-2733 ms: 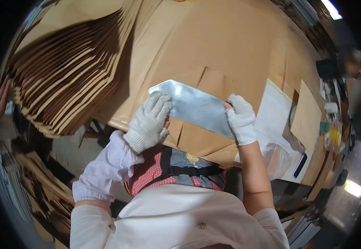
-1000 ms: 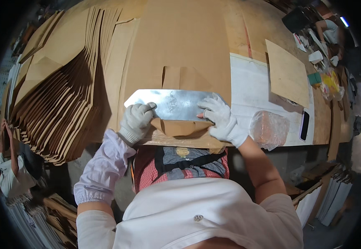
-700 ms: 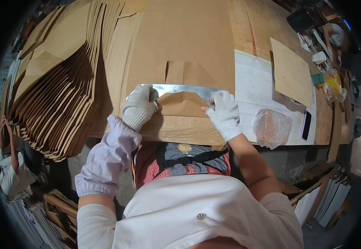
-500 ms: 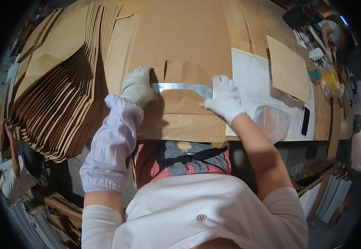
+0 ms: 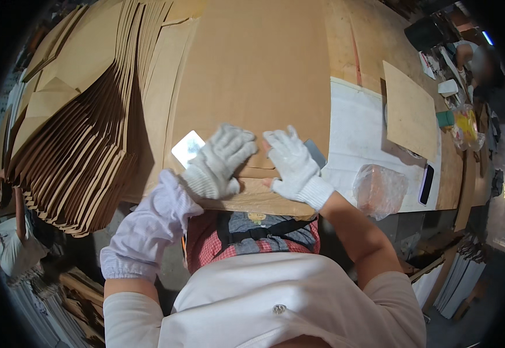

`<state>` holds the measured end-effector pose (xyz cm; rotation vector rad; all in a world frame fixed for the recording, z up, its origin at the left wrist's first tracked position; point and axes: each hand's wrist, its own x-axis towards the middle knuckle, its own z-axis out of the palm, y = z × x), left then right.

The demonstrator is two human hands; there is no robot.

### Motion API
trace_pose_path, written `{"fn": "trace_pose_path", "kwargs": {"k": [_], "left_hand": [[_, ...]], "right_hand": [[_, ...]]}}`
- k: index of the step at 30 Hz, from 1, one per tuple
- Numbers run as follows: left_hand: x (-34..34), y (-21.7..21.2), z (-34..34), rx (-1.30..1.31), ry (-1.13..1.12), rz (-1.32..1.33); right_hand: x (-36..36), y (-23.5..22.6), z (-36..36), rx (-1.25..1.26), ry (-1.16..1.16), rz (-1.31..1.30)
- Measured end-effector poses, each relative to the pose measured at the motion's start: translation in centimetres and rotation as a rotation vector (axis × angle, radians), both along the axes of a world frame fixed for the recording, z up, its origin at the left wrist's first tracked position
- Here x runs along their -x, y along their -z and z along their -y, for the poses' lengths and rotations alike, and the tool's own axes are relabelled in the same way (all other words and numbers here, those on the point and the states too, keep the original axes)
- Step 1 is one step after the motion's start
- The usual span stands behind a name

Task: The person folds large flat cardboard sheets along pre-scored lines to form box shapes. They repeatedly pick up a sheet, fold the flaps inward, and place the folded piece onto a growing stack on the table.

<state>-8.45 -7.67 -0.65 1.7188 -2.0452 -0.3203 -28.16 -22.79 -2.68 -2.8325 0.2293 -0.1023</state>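
A long sheet of brown kraft paper [image 5: 258, 69] lies over the table in front of me, its near end folded. My left hand [image 5: 220, 156], in a white knit glove, rests flat on this near end, fingers stretched out. Beside it my right hand [image 5: 293, 162], gloved too with bare fingertips showing, presses flat with fingers apart. A shiny metal plate [image 5: 187, 148] sticks out beside the left hand, and its other end shows beyond the right hand. Its middle is hidden by paper and hands.
A fanned stack of folded brown paper bags [image 5: 78, 156] fills the left. To the right are a plastic-wrapped bundle [image 5: 379, 190], a phone [image 5: 426, 184] and a tan board [image 5: 409, 107]. One person [image 5: 15, 238] is at far left, another [image 5: 473, 61] at far right.
Both hands have let go of the metal plate's ends, moved nearer to me and come together, now flat on the paper. The plate's middle has become covered.
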Motion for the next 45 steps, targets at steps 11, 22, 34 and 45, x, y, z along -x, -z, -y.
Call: {"fn": "trace_pose_path", "kwargs": {"k": [11, 22, 34, 45], "left_hand": [[-5.9, -0.8, -4.1, -0.39, -0.706, 0.174], [-8.1, 4.1, -5.5, -0.324, -0.881, 0.033], [-3.8, -4.4, -4.5, -0.095, -1.193, -1.16], [-2.7, -1.2, -11.4, -0.128, -1.14, -1.233]], "right_hand": [[1.9, -4.5, 1.3, 0.077, 0.506, -0.183], [23.9, -1.8, 19.7, 0.493, 1.245, 0.487], [16.2, 4.2, 7.0, -0.729, 0.522, -0.112], [4.7, 5.4, 7.8, -2.063, 0.843, 0.374]]}}
